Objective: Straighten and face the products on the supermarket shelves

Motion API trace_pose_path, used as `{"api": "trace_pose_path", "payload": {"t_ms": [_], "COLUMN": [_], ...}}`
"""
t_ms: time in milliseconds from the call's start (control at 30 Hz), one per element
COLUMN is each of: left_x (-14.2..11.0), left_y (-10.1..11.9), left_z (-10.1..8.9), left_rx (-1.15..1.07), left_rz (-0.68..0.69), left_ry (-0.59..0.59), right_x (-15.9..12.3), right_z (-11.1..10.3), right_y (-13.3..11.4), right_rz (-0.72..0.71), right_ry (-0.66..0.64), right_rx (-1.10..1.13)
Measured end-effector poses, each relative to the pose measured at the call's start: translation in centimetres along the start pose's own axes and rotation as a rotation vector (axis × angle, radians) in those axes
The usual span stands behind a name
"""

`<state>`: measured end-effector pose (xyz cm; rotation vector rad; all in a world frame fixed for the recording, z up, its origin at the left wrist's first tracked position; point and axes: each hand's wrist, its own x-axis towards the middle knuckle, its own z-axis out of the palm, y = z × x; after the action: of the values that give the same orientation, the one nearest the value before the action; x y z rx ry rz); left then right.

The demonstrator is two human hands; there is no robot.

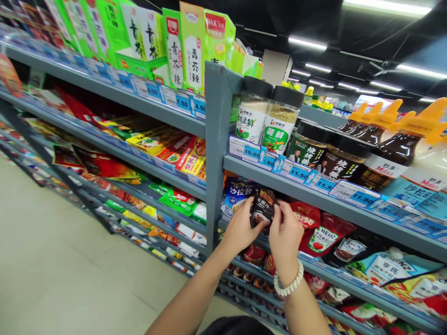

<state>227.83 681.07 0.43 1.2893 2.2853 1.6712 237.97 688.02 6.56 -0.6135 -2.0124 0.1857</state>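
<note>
Between my two hands is a black sauce pouch [263, 204] with pale lettering, its front turned toward me at the lower shelf's edge. My left hand [242, 225] grips its left side, thumb across the lower front. On the right side, my right hand [284, 228] pinches the pouch with closed fingers; a beaded bracelet circles that wrist. Just behind and left stands a blue salad dressing pouch [232, 197]. Red pouches [307, 215] and a Heinz ketchup pouch [323, 235] are to the right of my hands.
A grey shelf post [213, 153] rises left of my hands. Above them, a shelf edge with price tags [300, 171] carries seasoning jars [279, 118] and sauce bottles with orange caps [394, 149]. Green boxes [188, 51] line the upper left shelf. Pale floor [70, 251] extends at lower left.
</note>
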Motion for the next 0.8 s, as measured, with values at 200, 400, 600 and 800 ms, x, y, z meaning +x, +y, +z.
{"api": "trace_pose_path", "payload": {"t_ms": [200, 400, 600, 800], "left_x": [1.0, 1.5, -0.2, -0.4], "left_y": [0.0, 0.8, 1.9, 1.7], "left_z": [0.6, 0.8, 1.9, 1.3], "left_rx": [0.109, 0.331, 0.484, 0.514], "left_rz": [0.021, 0.057, -0.007, -0.049], "left_ry": [-0.007, -0.017, 0.063, 0.033], "right_x": [-1.1, -2.5, -1.7, -1.5], "right_z": [-0.6, -2.8, -2.9, -2.4], "right_y": [0.5, 1.6, 3.0, 2.3], "right_rz": [0.024, -0.035, -0.079, -0.061], "right_ry": [0.05, 0.4, 0.427, 0.41], "right_rx": [0.124, 0.106, -0.222, -0.255]}}
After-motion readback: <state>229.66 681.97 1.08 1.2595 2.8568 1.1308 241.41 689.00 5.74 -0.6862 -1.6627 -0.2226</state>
